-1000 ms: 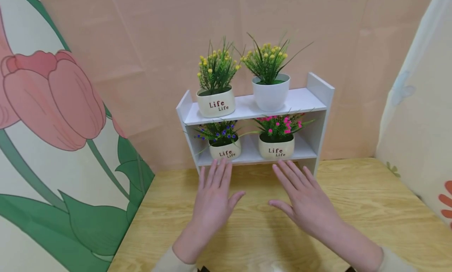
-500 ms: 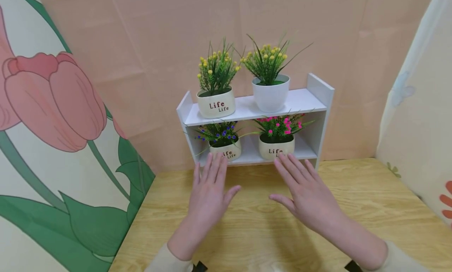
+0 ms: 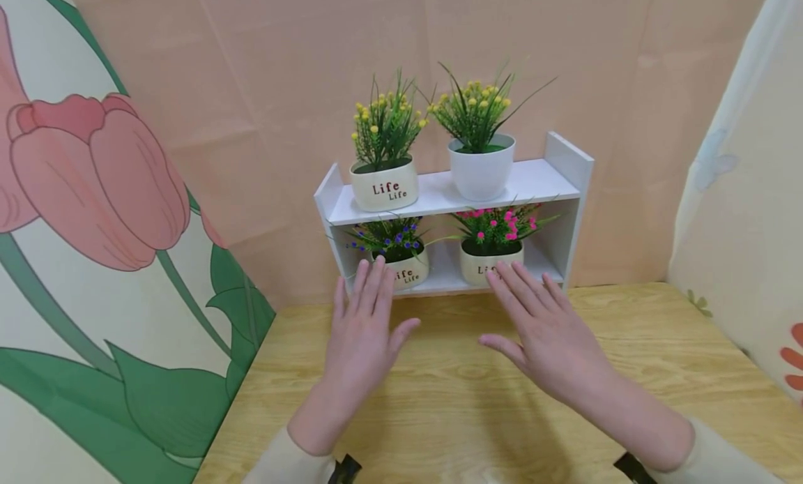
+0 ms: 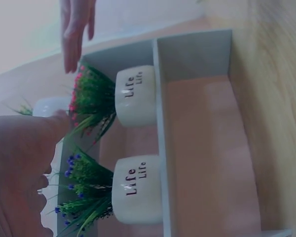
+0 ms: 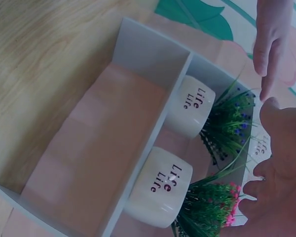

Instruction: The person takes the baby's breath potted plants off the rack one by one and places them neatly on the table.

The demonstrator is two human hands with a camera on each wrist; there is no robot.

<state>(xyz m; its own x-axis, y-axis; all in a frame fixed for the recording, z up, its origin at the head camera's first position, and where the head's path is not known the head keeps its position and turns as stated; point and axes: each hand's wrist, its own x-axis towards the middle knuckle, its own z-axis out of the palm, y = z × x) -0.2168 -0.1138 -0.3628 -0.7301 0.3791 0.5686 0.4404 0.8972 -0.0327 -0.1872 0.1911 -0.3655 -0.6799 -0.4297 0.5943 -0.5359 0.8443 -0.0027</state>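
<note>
Both hands hover before a small white two-tier shelf (image 3: 439, 203), fingers straight, holding nothing. My left hand (image 3: 364, 330) is nearest the cream "Life" pot with blue flowers (image 3: 410, 271) on the lower tier, its fingertips covering part of that pot in the head view. In the same way my right hand (image 3: 552, 330) overlaps the cream "Life" pot with pink flowers (image 3: 477, 264). On the top tier stand a cream "Life" pot with yellow flowers (image 3: 384, 187) and a plain white pot with yellow flowers (image 3: 482, 170). The wrist views show both hands apart from the lower pots.
The shelf stands on a wood-grain table (image 3: 439, 414) against a pinkish cloth backdrop (image 3: 251, 86). A panel with a large printed tulip (image 3: 94, 170) rises at the left, and a pale panel (image 3: 746, 191) at the right.
My left hand has moved slightly left and forward, my right hand a little forward; fingertips now overlap more of the lower pots in view. The shelf and plants have stayed in place.
</note>
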